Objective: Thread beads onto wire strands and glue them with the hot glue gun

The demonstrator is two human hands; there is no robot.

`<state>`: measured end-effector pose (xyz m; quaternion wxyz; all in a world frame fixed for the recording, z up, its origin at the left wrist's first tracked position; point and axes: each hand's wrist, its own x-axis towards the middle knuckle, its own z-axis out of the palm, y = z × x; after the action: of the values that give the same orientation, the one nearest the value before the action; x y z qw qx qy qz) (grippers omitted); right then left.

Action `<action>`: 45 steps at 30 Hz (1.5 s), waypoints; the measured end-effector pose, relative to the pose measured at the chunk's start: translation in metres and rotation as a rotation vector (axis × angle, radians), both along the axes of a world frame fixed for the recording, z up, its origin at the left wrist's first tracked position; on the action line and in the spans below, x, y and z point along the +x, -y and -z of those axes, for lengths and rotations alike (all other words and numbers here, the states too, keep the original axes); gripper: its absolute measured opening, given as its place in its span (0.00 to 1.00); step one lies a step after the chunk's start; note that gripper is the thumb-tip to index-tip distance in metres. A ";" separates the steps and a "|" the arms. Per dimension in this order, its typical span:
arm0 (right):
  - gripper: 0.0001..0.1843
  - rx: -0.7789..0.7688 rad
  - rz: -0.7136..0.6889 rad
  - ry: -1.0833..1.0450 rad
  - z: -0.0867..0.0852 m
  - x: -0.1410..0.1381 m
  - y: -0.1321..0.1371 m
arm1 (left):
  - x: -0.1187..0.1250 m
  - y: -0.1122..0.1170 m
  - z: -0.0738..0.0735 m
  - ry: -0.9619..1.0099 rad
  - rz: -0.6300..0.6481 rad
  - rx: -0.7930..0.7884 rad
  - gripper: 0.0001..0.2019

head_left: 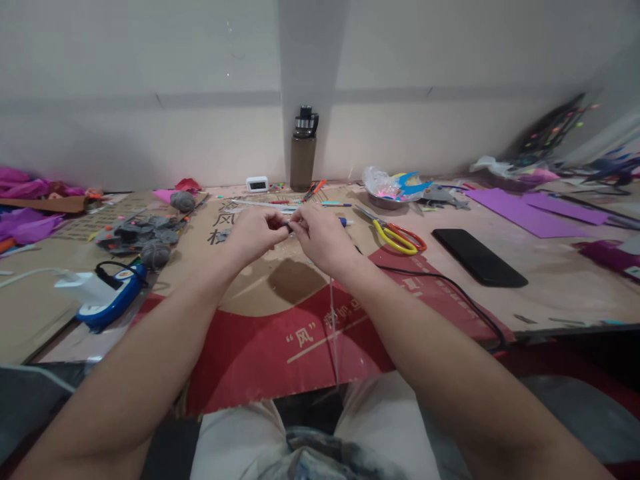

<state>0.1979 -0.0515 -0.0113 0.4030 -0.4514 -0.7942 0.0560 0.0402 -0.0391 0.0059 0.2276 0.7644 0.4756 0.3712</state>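
My left hand [255, 233] and my right hand [323, 237] meet above the middle of the cardboard-covered table [280, 280]. Both are closed in a pinch on a small dark piece [289, 227] held between their fingertips; I cannot make out what it is. A thin pale strand [333, 320] hangs down from under my right hand toward my lap. Yellow and red scissors [397, 238] lie just right of my right hand. Pens and thin sticks [280, 203] lie on the table behind my hands.
A black phone [479, 257] lies at the right, with a black cable [450, 287] beside it. A dark bottle [303, 152] and small white clock [257, 184] stand by the wall. Grey felt pieces [145, 233], a blue-and-white device [107, 297] at left. Purple sheets [525, 212] at right.
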 end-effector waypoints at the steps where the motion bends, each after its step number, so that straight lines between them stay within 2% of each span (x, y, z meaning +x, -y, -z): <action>1: 0.04 -0.015 0.000 -0.048 0.001 -0.001 0.000 | 0.001 0.001 -0.001 0.027 -0.018 -0.022 0.02; 4: 0.06 -0.064 -0.015 -0.175 0.004 -0.002 -0.001 | 0.002 0.004 -0.004 0.162 -0.075 -0.066 0.03; 7: 0.04 -0.076 -0.057 -0.228 0.007 -0.005 -0.001 | 0.002 0.002 -0.003 0.337 -0.096 -0.112 0.05; 12: 0.09 -0.082 -0.079 -0.259 0.010 -0.009 0.001 | 0.002 -0.008 0.004 0.671 -0.012 -0.261 0.03; 17: 0.09 -0.128 -0.081 -0.296 0.013 -0.009 -0.005 | 0.002 -0.013 0.008 0.875 0.058 -0.340 0.04; 22: 0.10 -0.150 -0.111 -0.306 0.016 -0.009 -0.007 | 0.004 -0.010 0.006 0.933 0.104 -0.360 0.03; 30: 0.15 -0.174 -0.101 -0.303 0.013 -0.005 -0.009 | 0.002 -0.009 0.007 0.896 0.038 -0.344 0.04; 34: 0.15 -0.134 0.007 -0.325 -0.001 0.008 -0.007 | -0.002 -0.014 0.009 0.949 0.064 -0.317 0.05; 37: 0.13 -0.052 0.200 -0.274 -0.011 0.027 -0.008 | -0.007 -0.017 0.006 1.021 0.077 -0.267 0.05; 39: 0.13 -0.045 0.366 -0.141 -0.013 0.040 -0.011 | -0.011 -0.020 0.002 1.105 0.062 -0.229 0.05; 41: 0.16 -0.196 0.476 0.073 -0.009 0.050 -0.016 | -0.018 -0.023 -0.003 1.210 0.043 -0.203 0.05; 43: 0.20 -0.419 0.495 0.286 -0.001 0.055 -0.022 | -0.023 -0.026 -0.008 1.301 0.033 -0.192 0.06; 45: 0.19 -0.534 0.496 0.392 0.011 0.055 -0.028 | -0.026 -0.027 -0.010 1.362 0.026 -0.189 0.07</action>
<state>0.2526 -0.0230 -0.0220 0.1141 -0.7199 -0.6806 0.0741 0.0138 -0.0125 0.0160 0.5459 0.3433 0.2476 0.7231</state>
